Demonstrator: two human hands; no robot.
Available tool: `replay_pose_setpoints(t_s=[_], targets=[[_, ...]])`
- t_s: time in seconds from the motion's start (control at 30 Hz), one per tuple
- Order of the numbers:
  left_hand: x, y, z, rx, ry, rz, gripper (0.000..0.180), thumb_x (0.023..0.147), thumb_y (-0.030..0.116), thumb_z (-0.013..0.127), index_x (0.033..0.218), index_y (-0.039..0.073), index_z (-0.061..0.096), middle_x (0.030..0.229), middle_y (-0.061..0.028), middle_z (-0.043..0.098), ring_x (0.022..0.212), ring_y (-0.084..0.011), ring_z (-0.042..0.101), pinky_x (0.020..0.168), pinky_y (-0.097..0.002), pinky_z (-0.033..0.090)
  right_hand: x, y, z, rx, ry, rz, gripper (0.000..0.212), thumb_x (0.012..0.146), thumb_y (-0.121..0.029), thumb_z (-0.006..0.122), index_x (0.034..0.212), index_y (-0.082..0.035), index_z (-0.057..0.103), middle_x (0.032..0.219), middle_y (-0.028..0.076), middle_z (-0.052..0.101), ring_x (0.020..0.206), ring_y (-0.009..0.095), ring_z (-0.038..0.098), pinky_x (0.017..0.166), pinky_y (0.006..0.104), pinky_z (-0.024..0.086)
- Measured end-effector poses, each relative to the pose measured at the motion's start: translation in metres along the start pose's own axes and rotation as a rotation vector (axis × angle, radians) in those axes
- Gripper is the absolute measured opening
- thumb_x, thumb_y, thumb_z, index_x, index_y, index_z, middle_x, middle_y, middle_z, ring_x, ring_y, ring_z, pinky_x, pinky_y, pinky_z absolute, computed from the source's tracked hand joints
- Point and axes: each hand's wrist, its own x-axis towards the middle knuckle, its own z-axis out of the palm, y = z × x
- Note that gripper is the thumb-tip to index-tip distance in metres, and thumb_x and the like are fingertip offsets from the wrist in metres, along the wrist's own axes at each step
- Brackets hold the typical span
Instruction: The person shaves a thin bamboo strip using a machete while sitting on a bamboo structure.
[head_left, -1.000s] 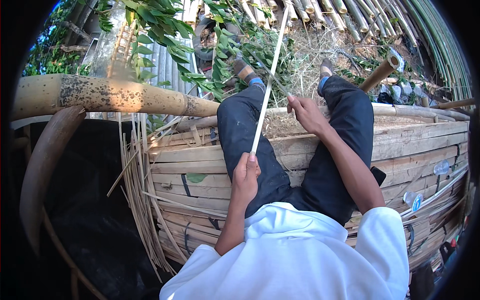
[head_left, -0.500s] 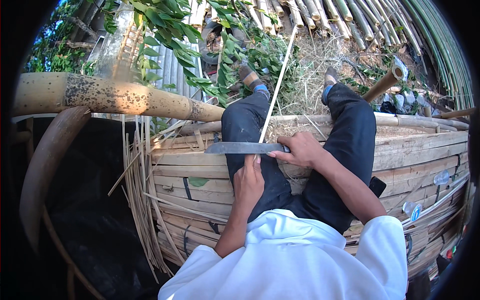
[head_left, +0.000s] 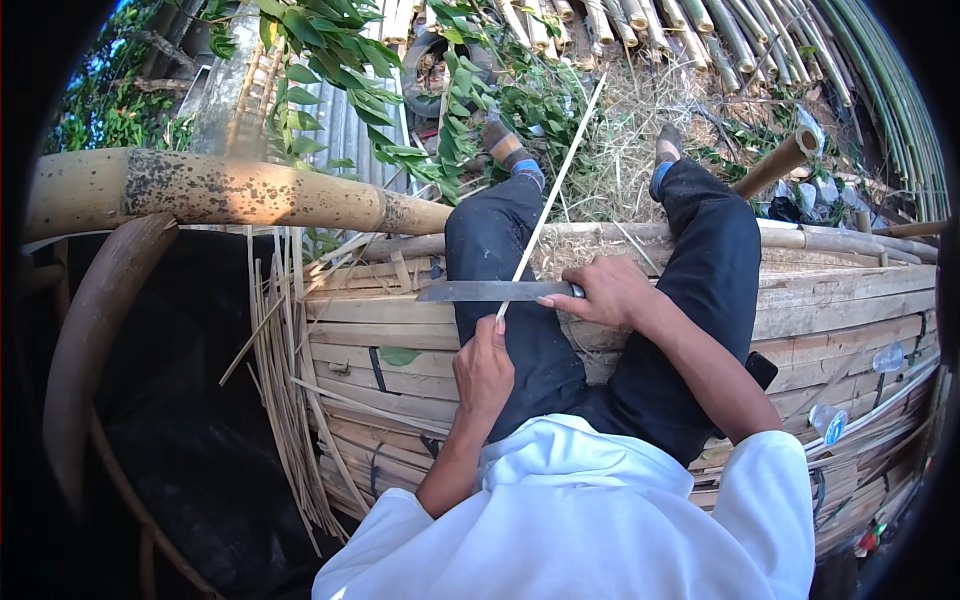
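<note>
My right hand point(head_left: 608, 290) is closed round the handle of a large knife point(head_left: 465, 291), whose wide grey blade points left across my thigh. Under the blade runs a long, thin, pale bamboo strip point(head_left: 555, 190), slanting away from me toward the ground beyond my feet. My left hand point(head_left: 485, 370) pinches the strip's near end, just on my side of the blade. Blade and strip cross close to my right thumb; whether the edge bites into the strip cannot be made out.
I sit on stacked bamboo slats point(head_left: 840, 320). A bundle of thin strips point(head_left: 285, 400) hangs at the left beside a thick bamboo pole point(head_left: 250, 190). Plastic cups point(head_left: 827, 422) and a phone point(head_left: 762, 371) lie at the right. Bamboo poles point(head_left: 740, 50) and leafy branches point(head_left: 340, 70) lie ahead.
My left hand has drawn the strip toward me and slightly left, and its far end has come nearer. The knife has shifted slightly right and up.
</note>
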Motion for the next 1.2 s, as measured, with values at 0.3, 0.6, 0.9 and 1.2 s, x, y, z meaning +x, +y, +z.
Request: replay_pose_setpoints(t_s=[0.3,0.6,0.9,1.2], targets=[[-0.032,-0.019,-0.002,0.024,0.005,-0.149,0.015,0.097,0.017,0.044,0.096,0.004,0.053,0.07,-0.0223,0.057,0.066,-0.0447,0.056,0.056,-0.0509,0.04,0.019,0.016,0.009,-0.03,0.03,0.193,0.074,0.086,-0.07,0.038,0.076,-0.004,0.068,0.063,0.021,0.062,0.066,0.037,0.064,0.065,0.0475,0.051],[-0.039,-0.031,0.009,-0.044,0.037,-0.254,0.021,0.099,0.022,0.04,0.098,0.005,0.053,0.076,-0.0219,0.059,0.07,-0.0455,0.057,0.059,-0.0527,0.04,0.013,-0.013,0.023,-0.073,-0.049,-0.062,0.073,0.085,-0.07,0.038,0.081,-0.004,0.069,0.064,0.022,0.062,0.067,0.04,0.064,0.065,0.0469,0.051],[-0.042,-0.026,0.008,-0.003,0.06,-0.234,0.021,0.099,0.02,0.039,0.097,0.005,0.053,0.074,-0.0225,0.059,0.069,-0.0452,0.056,0.058,-0.0523,0.04,0.034,0.001,0.019,-0.052,0.007,0.016,0.072,0.085,-0.07,0.039,0.083,-0.004,0.069,0.062,0.02,0.062,0.064,0.037,0.064,0.061,0.0463,0.051],[-0.04,-0.026,0.01,-0.016,0.083,-0.228,0.018,0.099,0.018,0.041,0.096,0.004,0.052,0.069,-0.0224,0.057,0.065,-0.0446,0.056,0.056,-0.0518,0.039,0.041,0.01,0.013,-0.097,-0.012,0.021,0.071,0.086,-0.069,0.039,0.078,-0.005,0.069,0.061,0.021,0.061,0.064,0.037,0.064,0.061,0.0458,0.051]])
